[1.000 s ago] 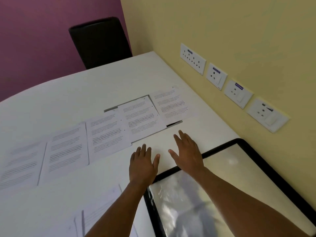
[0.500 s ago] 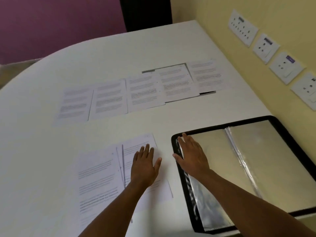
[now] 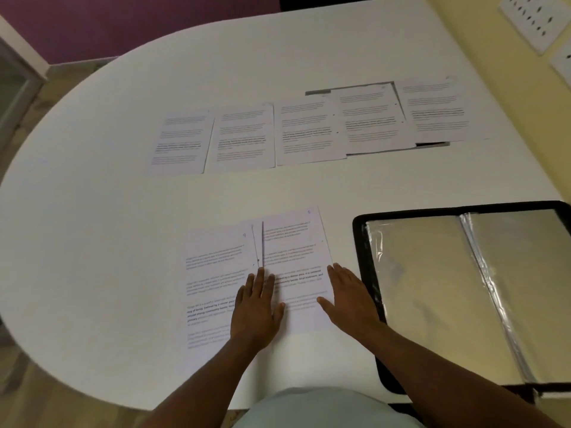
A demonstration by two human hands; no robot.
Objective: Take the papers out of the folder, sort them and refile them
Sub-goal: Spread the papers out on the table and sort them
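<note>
A black folder (image 3: 360, 242) with clear plastic sleeves lies open on the table at the right. Two overlapping printed sheets (image 3: 216, 267) lie just left of it, near the front edge. My left hand (image 3: 256, 310) rests flat on these sheets, fingers spread, holding nothing. My right hand (image 3: 349, 296) lies flat and open at the right edge of the near sheets, beside the folder's left border. Farther back, a row of several printed sheets (image 3: 309, 131) is laid out side by side.
The white rounded table (image 3: 92, 211) ends at a yellow wall with socket plates (image 3: 531, 23) on the right. A purple wall and floor show beyond the far left edge. A dark slot (image 3: 432, 144) in the tabletop shows under the far sheets.
The view has tilted down and back. My right hand has moved left off the folder to the edge of the near sheets. My left hand stays flat on those sheets.
</note>
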